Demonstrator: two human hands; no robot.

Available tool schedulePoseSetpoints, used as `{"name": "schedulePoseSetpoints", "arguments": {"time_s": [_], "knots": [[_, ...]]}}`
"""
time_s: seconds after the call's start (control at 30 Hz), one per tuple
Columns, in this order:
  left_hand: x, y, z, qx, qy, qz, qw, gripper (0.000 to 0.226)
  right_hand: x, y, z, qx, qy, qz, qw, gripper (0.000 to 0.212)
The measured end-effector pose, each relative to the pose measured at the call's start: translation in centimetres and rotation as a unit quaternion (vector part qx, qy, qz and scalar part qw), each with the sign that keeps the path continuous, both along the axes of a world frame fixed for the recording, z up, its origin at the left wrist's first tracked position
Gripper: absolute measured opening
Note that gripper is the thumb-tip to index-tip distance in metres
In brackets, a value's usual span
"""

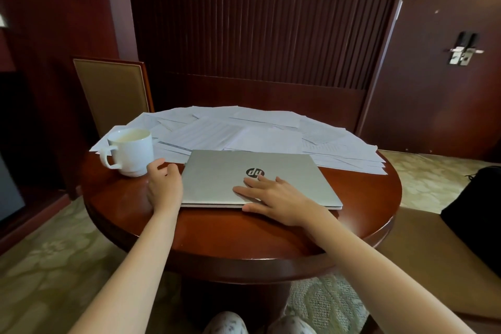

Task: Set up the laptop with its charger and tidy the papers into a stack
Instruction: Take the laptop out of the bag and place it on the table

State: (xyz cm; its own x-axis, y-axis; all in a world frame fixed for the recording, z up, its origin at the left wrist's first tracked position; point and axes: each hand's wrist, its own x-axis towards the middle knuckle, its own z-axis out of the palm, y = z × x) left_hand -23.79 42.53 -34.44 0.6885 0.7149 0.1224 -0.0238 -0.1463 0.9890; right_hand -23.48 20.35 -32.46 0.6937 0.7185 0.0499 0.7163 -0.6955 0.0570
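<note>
Laptop (217, 182) shut on table (360, 192); charger not sighted

Location: the silver laptop lies flat, lid down, near the front of the round wooden table. Its rear edge overlaps the papers (244, 133), which are spread loose across the far half.

Hands: the right hand (279, 199) lies flat on the lid, fingers straight and spread, thumb at the front edge. The left hand (164, 184) sits at the laptop's left edge with fingers loosely curled. Whether they grasp the edge or merely touch it cannot be determined.

Handling assessment: the laptop is judged rigid, moderately heavy and smooth-skinned, so liable to slide on the polished top. Lift the lid by the middle of the front edge while steadying the base. The papers are judged light and limp, best gathered from the outer edges inward. A white mug (130, 152) stands just left of the left hand, holding a pale drink, and is a spill risk.

Not verifiable: no charger or socket is visible. A black bag (477, 198) at right is cut off by the frame, contents unknown. The print on the papers is illegible.
</note>
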Motion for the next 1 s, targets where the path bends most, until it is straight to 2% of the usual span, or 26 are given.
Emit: {"name": "schedulePoseSetpoints", "arguments": {"time_s": [0.13, 0.2, 0.3, 0.4, 0.47, 0.6, 0.7, 0.8, 0.9, 1.0], "knots": [[0.1, 0.0, -0.1, -0.019, -0.003, -0.007, 1.000, 0.035, 0.4, -0.2, 0.4, -0.004, -0.038, 0.024, 0.999, 0.047], [0.1, 0.0, -0.1, -0.033, -0.003, -0.007, 0.999, 0.035, 0.9, 0.0, 0.0, 0.001, -0.141, 0.076, 0.987, 0.042], [0.2, 0.0, 0.1, -0.028, -0.014, -0.004, 1.000, 0.035, 1.2, 0.1, -0.8, 0.008, -0.242, 0.142, 0.960, 0.024], [0.0, -0.1, 0.2, -0.017, -0.042, 0.009, 0.999, 0.040, 2.0, -0.3, -0.2, 0.023, -0.330, 0.198, 0.923, 0.037], [0.1, 0.1, 0.2, -0.009, -0.057, 0.000, 0.998, 0.038, 2.2, -0.3, 1.3, 0.040, -0.371, 0.209, 0.904, 0.036], [0.0, -0.3, -0.1, 0.067, -0.001, -0.063, 0.996, 0.032, 3.4, 0.2, 3.8, 0.094, -0.425, 0.188, 0.881, 0.038], [0.1, -1.3, -0.5, 0.229, 0.075, -0.103, 0.965, 0.038, 4.2, 0.8, 3.7, 0.158, -0.484, 0.181, 0.842, 0.033], [0.4, -1.9, -0.4, 0.400, 0.206, -0.112, 0.886, 0.048, 4.3, 1.6, 1.6, 0.189, -0.542, 0.149, 0.805, 0.036], [0.6, -2.0, -0.2, 0.425, 0.265, -0.137, 0.854, 0.056, 3.5, 2.2, 0.4, 0.179, -0.576, 0.084, 0.793, 0.035], [0.9, -2.0, 0.3, 0.434, 0.282, -0.157, 0.841, 0.057, 2.2, 2.8, -1.4, 0.147, -0.569, 0.014, 0.809, 0.041]]}}
